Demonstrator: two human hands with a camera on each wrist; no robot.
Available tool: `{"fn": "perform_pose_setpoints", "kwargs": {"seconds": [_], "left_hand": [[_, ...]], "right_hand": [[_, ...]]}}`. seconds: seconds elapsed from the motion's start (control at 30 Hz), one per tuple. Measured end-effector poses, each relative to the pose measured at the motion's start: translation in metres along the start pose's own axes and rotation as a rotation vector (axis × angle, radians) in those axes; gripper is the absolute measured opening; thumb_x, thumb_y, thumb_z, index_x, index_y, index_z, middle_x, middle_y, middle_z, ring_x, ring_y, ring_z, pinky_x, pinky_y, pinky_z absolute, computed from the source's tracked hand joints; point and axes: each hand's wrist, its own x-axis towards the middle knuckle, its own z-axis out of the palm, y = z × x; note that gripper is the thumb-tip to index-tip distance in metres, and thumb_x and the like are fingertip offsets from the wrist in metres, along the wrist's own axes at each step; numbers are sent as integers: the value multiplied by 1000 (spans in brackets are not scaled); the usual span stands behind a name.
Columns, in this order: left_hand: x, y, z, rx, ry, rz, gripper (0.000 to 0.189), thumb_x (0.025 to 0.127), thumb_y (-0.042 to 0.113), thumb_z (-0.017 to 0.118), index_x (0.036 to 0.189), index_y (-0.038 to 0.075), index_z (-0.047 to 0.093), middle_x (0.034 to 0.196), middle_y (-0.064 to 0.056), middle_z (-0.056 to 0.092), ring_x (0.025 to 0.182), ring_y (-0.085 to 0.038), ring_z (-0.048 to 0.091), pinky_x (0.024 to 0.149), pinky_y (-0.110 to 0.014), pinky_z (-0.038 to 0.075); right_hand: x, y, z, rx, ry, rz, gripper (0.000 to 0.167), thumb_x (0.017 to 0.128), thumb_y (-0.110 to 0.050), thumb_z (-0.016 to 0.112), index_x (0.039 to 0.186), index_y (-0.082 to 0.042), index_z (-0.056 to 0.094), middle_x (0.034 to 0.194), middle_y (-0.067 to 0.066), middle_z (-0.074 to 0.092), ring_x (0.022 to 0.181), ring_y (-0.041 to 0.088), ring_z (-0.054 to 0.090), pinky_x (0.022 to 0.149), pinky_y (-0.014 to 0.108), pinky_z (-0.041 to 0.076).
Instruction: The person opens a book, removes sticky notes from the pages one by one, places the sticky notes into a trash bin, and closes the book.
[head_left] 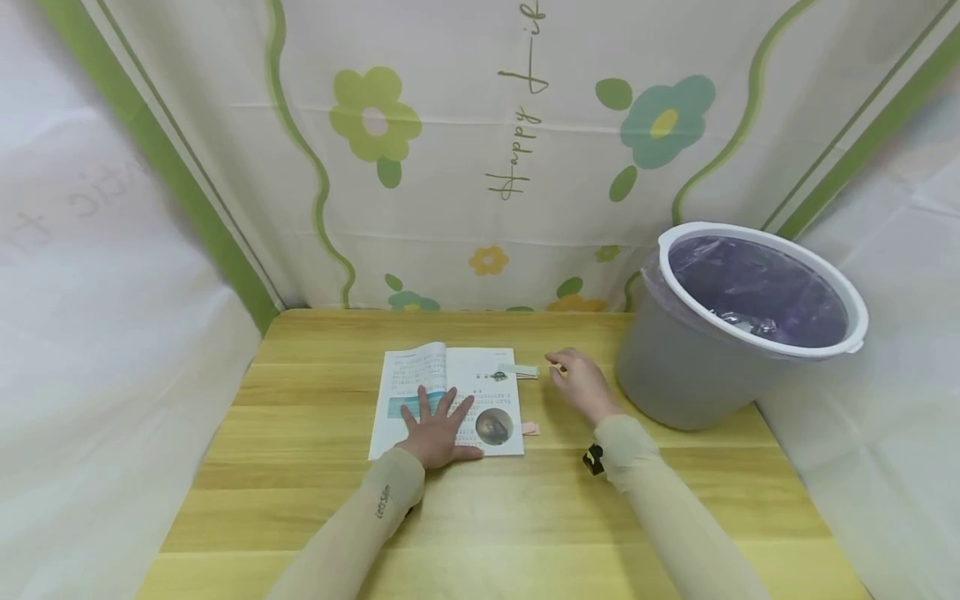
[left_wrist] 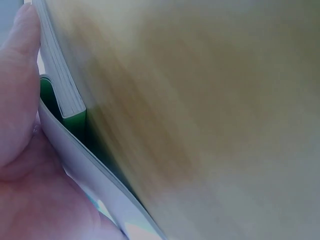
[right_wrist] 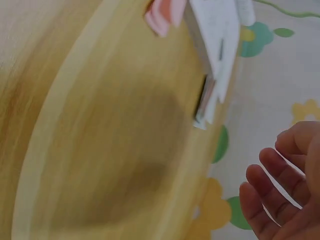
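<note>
An open book (head_left: 480,362) lies on the wooden table, with printed text and a round picture on its right page. My left hand (head_left: 437,432) is spread over its lower middle, fingers apart, pressing on the pages. The left wrist view shows the book's page edges (left_wrist: 65,90) and green cover close to the thumb. A pale green tab (head_left: 527,371) and a pink tab (head_left: 531,428) stick out past the book's right edge. To the right of the tabs, my right hand (head_left: 581,385) hovers with loosely bent fingers (right_wrist: 272,195) and holds nothing.
A grey bin (head_left: 660,367) with a white rim and a purple liner stands at the table's right side; some clear crumpled material lies inside. Behind the wooden table (head_left: 300,500) hangs a white curtain (head_left: 450,200) with flowers, and white cloth flanks both sides.
</note>
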Motion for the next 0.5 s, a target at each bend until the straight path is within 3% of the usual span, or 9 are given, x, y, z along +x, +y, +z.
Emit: {"fn": "perform_pose_setpoints", "kwargs": {"seconds": [0.1, 0.3, 0.5], "left_hand": [[-2, 2, -3, 1, 2, 7, 101, 79, 76, 58, 160, 29, 18, 165, -10, 7, 138, -60, -15, 97, -84, 1], [-3, 2, -5, 2, 6, 8, 102, 79, 75, 59, 160, 28, 19, 165, -11, 9, 138, -61, -13, 97, -84, 2], [0, 4, -6, 25, -13, -11, 102, 79, 76, 58, 160, 30, 18, 165, -10, 9, 139, -60, -11, 98, -83, 6]], "right_hand": [[8, 5, 12, -41, -48, 5, 30, 96, -9, 63, 124, 0, 67, 121, 16, 64, 106, 31, 63, 90, 45, 53], [24, 7, 31, -138, -85, -74, 27, 93, -8, 67, 118, 1, 70, 115, 15, 67, 107, 32, 62, 96, 46, 48], [37, 9, 45, -176, -123, -120, 24, 91, -6, 68, 114, -1, 72, 110, 12, 67, 103, 29, 63, 95, 44, 50]]}}
